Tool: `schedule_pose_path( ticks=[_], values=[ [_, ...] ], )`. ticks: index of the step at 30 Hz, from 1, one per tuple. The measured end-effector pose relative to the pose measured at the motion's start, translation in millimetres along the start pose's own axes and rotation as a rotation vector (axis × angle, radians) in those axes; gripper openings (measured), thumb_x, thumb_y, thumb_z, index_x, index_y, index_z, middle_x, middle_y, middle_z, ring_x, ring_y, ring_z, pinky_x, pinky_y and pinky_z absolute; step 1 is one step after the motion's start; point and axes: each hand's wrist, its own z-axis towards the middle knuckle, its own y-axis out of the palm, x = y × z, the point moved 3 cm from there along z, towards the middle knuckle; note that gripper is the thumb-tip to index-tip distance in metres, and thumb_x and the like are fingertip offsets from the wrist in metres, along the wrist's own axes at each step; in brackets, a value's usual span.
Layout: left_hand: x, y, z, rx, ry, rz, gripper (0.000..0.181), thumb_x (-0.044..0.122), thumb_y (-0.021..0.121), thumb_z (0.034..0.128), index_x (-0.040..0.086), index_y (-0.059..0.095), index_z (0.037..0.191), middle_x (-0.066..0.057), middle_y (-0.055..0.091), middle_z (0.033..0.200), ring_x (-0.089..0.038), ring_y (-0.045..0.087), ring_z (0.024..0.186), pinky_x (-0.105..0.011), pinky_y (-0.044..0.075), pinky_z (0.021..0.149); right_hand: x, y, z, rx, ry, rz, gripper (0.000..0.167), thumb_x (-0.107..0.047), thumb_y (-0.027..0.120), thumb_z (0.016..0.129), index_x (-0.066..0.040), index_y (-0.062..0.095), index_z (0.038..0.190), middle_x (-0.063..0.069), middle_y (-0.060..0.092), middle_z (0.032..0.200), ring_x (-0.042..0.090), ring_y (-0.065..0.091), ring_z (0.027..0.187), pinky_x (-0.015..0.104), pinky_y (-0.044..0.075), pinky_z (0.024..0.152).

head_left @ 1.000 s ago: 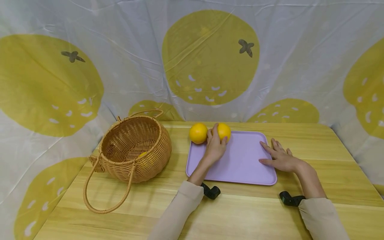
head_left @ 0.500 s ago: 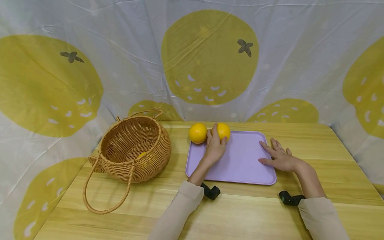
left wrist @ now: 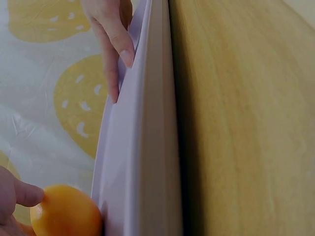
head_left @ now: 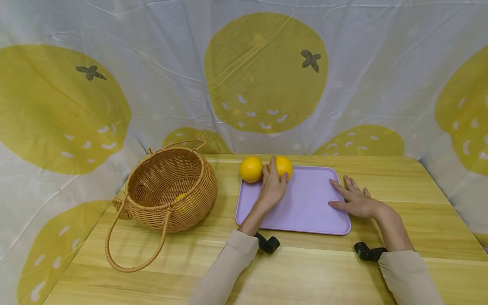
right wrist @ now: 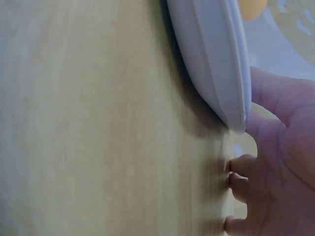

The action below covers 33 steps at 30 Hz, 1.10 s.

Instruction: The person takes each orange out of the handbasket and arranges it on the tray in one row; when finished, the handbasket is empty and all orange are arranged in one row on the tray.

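Left hand [head_left: 273, 186] is curled round a yellow fruit [head_left: 283, 165] at about 11 o'clock on the lilac tray [head_left: 305, 207] — thumb on one side, fingers over the other, partly closed and no wider than the fruit itself. Close in, the left wrist view has a thumb tip against its skin and the fruit right down by the tray. Right hand [head_left: 360, 204] is at 3 o'clock on that same tray, fingers fanned out, gripping nothing; thumb and forefinger meet the rim, the others reach past it toward the wood.

A second fruit [head_left: 251, 169] sits loose at 10 o'clock on the tray, just beside the left knuckles. Over at 9 o'clock, well apart from the tray, stands the wicker basket [head_left: 207, 182], with its near handle dropped toward 7 o'clock. Something yellow [head_left: 181, 196] shows inside, around 5 o'clock — probably one more fruit, mostly behind the near wall.

Progress, from where I stand: partway, I'd judge. Two fruits are at the tray, side by side along its far left; one of them is out of hand, the other not yet let go. The yellow thing is in the basket, no hand near it. Whether more lies in there, I can't tell.
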Motion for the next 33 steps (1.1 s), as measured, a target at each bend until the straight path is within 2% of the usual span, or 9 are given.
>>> schedule_pose_path(
  ticks=[12,23,30,33],
  values=[
    [-0.6,-1.2,0.0,-0.009,0.008,0.018,0.067,0.015,0.053,0.1072,0.010,0.019,0.165,-0.033,0.028,0.159,-0.048,0.036,0.148,-0.057,0.034,0.121,-1.1,0.0,0.9,0.000,0.000,-0.002,0.088,-0.047,0.058,0.103,-0.004,0.014,0.165,0.037,-0.019,0.165,0.057,-0.022,0.151,0.078,-0.019,0.111],
    [2.7,1.8,-4.7,0.019,0.029,-0.004,0.068,0.010,0.054,0.1055,0.006,0.020,0.164,-0.036,0.032,0.152,-0.049,0.045,0.140,-0.056,0.039,0.117,4.7,2.3,2.0,0.025,-0.010,-0.001,0.090,-0.050,0.060,0.101,-0.005,0.016,0.165,0.038,-0.017,0.165,0.057,-0.021,0.151,0.078,-0.019,0.110],
    [4.9,-1.1,-5.2,0.028,0.004,0.044,0.067,0.011,0.056,0.1050,0.006,0.023,0.163,-0.038,0.030,0.156,-0.049,0.036,0.147,-0.057,0.033,0.121,1.1,0.6,0.9,0.003,0.000,-0.009,0.089,-0.049,0.058,0.102,-0.004,0.013,0.166,0.037,-0.019,0.165,0.058,-0.022,0.151,0.078,-0.018,0.111],
    [7.4,-3.5,-5.9,0.021,0.016,0.080,0.064,0.011,0.056,0.1049,0.004,0.027,0.162,-0.039,0.026,0.159,-0.050,0.033,0.149,-0.058,0.032,0.122,1.1,0.3,1.5,0.001,0.001,-0.012,0.089,-0.048,0.059,0.103,-0.004,0.013,0.165,0.037,-0.019,0.165,0.058,-0.021,0.151,0.078,-0.018,0.111]
  ],
)
